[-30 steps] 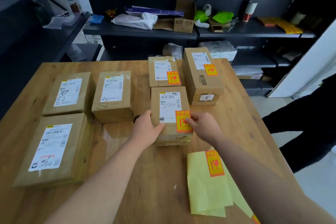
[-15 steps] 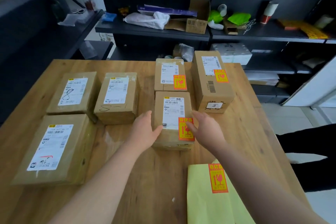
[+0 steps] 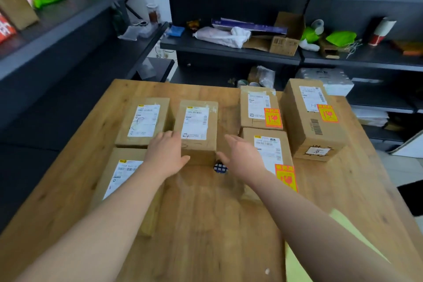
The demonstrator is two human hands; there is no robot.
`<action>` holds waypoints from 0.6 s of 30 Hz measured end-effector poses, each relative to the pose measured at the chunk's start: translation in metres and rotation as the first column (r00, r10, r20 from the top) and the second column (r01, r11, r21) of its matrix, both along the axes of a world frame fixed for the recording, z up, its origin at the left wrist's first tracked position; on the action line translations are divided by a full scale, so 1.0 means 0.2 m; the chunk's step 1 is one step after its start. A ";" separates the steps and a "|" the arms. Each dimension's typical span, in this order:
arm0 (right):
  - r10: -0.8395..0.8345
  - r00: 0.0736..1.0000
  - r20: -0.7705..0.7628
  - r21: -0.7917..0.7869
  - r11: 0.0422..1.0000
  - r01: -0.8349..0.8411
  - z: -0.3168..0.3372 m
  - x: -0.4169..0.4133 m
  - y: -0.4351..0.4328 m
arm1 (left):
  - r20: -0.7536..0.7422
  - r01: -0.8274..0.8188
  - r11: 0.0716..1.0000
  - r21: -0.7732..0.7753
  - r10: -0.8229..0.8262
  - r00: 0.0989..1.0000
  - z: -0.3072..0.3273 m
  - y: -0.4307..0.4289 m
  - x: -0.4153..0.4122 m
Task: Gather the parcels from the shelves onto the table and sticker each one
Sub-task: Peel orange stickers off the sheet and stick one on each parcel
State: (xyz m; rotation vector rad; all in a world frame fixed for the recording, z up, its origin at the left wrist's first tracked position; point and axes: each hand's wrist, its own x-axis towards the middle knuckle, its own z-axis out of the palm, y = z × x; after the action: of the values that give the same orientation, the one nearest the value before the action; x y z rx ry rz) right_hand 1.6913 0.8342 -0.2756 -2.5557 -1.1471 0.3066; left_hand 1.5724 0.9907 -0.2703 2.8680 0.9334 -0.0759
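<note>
Now reaching forward over a light wooden desk (image 3: 206,224) with both hands. Left hand (image 3: 164,155) loose and empty, fingers straight, laid by the near left corner of the brown cardboard middle parcel (image 3: 198,131), white-labelled and without a sticker; too blurred to tell whether touching it or just beside it. Right hand (image 3: 242,158) likewise unclenched and holding nothing, fingers stretched toward that parcel's right side, thumb close to its near right corner, wrist crossing the left edge of the brown cardboard near-right parcel (image 3: 270,155). On that one, an orange rectangular sticker (image 3: 286,177) at the label's near right corner.

Behind it, just beside, a brown cardboard back parcel (image 3: 259,107) with a second orange sticker (image 3: 273,118). Farther right, a taller brown cardboard end parcel (image 3: 313,121) with a third orange sticker (image 3: 328,113).

Left of the middle one, a flat brown back-left parcel (image 3: 143,122), label only. Nearer, a flat brown near-left parcel (image 3: 121,178), partly hidden under the left forearm, no sticker showing.

Between the hands, on the desk, a small dark round object (image 3: 220,167) with a white grid; unclear what. At the near right corner, a pale yellow-green sheet (image 3: 295,268), partly under the right arm. Beyond the desk, black metal shelves (image 3: 229,49) carrying bags, cartons and oddments.
</note>
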 end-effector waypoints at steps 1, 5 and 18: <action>0.004 1.000 -0.006 -0.003 1.000 -0.004 -0.02 -0.01 0.05 | -0.024 0.021 1.000 0.010 -0.021 0.999 -0.02 0.04 0.01; -0.038 0.999 -0.006 -0.066 0.997 0.037 -0.09 -0.02 0.21 | -0.101 0.095 0.994 0.054 -0.089 0.991 -0.11 0.19 0.05; -0.178 0.980 -0.089 -0.056 0.983 0.173 -0.14 -0.09 0.25 | 0.048 0.189 0.981 -0.035 -0.188 0.981 -0.22 0.26 0.03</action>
State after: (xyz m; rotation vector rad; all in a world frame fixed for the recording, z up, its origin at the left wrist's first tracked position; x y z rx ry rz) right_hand 1.6733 0.8850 -0.3030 -2.6316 -0.8835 0.4103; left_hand 1.5781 1.0421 -0.3153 2.9000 0.6427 -0.0478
